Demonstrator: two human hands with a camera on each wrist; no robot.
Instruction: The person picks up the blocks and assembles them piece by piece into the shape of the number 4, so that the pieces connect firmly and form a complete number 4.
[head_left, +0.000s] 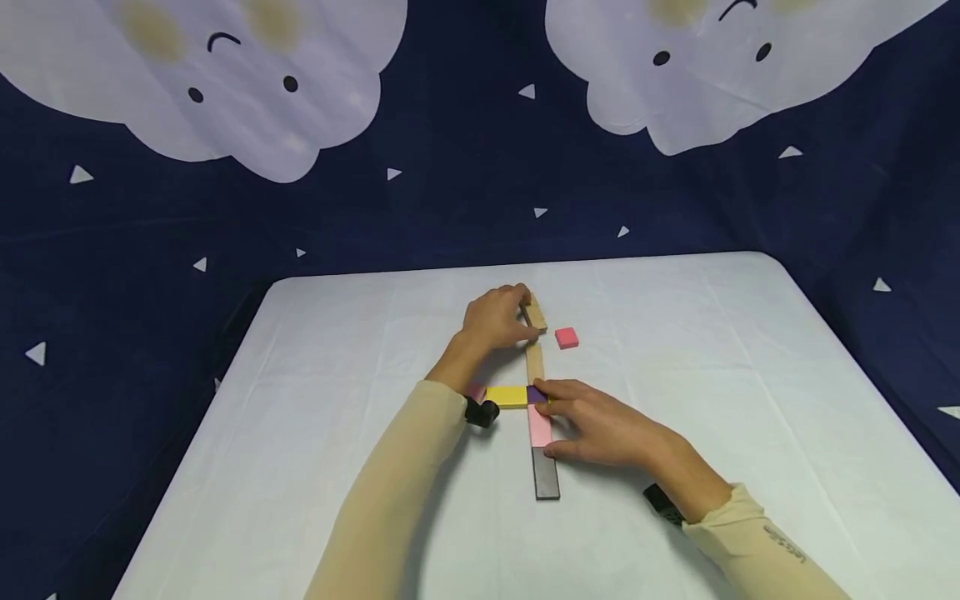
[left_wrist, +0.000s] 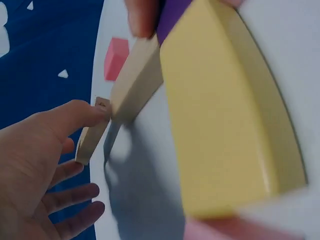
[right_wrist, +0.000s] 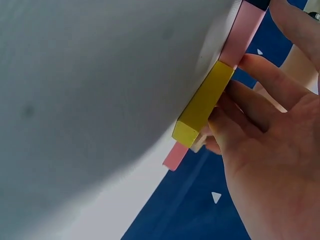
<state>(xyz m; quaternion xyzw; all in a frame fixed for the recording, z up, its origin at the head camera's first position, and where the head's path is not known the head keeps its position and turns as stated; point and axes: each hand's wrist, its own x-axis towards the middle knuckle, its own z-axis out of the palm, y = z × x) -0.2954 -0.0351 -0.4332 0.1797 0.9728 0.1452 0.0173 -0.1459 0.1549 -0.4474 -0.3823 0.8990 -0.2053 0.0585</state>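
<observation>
My left hand (head_left: 495,318) pinches a plain wooden block (left_wrist: 92,135) between thumb and index finger, at the far end of a cross of coloured blocks. Below it lies another wooden block (head_left: 534,362), joined to the purple block (head_left: 536,395) at the centre. A yellow block (head_left: 507,397) extends left from the centre; another yellow block (right_wrist: 202,105) is on the right, mostly covered in the head view. My right hand (head_left: 607,427) touches the cross from the right, fingertips at the purple block and thumb beside the pink block (head_left: 540,427) and dark grey block (head_left: 546,473).
A loose coral-pink square block (head_left: 567,337) lies right of the upper wooden blocks. At the left end of the cross, a pink block (head_left: 476,392) shows partly behind my left wrist. The white table (head_left: 675,333) ends at a dark blue cloth (head_left: 465,225) with clouds.
</observation>
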